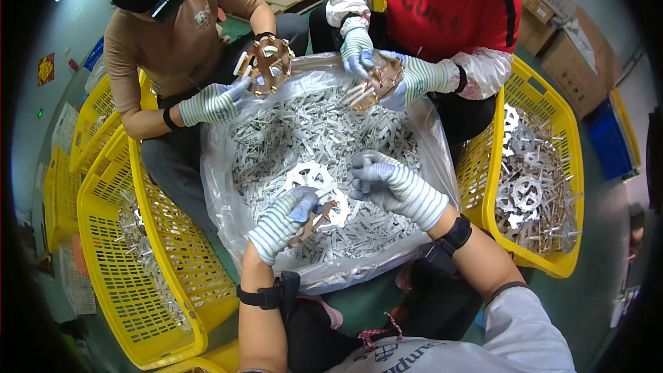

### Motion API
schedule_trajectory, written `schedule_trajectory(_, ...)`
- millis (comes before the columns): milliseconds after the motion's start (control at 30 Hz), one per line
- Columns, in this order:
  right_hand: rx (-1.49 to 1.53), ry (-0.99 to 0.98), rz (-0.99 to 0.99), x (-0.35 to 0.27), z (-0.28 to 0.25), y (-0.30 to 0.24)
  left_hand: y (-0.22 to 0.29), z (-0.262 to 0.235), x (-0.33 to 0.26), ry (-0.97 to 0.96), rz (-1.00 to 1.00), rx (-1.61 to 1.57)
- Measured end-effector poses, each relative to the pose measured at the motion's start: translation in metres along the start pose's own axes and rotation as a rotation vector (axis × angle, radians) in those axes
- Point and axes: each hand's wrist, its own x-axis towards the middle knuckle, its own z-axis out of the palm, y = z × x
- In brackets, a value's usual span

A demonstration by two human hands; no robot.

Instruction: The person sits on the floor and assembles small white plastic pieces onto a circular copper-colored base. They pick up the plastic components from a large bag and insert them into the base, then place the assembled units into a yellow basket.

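My left hand [286, 220], in a striped knit glove with grey fingers, is closed on a silver ring-shaped metal plate [309, 175] with cut-outs. A copper-brown piece [316, 222] shows beside the same hand, partly hidden by its fingers. Just right of the plate, my right hand [394, 185], gloved alike, has its fingers bent and drawn together. Whatever they hold, if anything, is hidden. Both hands are over a heap of small silver metal strips [276, 141] in a container lined with clear plastic [431, 159].
Across the heap, two people with gloved hands hold copper-coloured ring plates [269, 65]. A yellow basket [494, 186] of silver plates and strips stands at the right. More yellow baskets [103, 255] line the left. Cardboard boxes [573, 72] and a blue crate [611, 141] are farther right.
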Motion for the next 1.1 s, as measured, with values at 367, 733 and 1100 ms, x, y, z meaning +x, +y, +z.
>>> schedule_trajectory(367, -0.867, -0.159, -0.146, -0.011, 0.02, 0.018, 0.035, 0.014, -0.005, -0.161, -0.043, 0.103)
schedule_trajectory(733, -0.713, 0.13, -0.165, -0.031, 0.035, 0.016, 0.038, 0.021, -0.007, -0.031, -0.125, -0.121)
schedule_trajectory(1100, -0.494, 0.218, -0.219, -0.038, 0.025, 0.026, 0.048, 0.029, -0.011, 0.039, -0.025, -0.231)
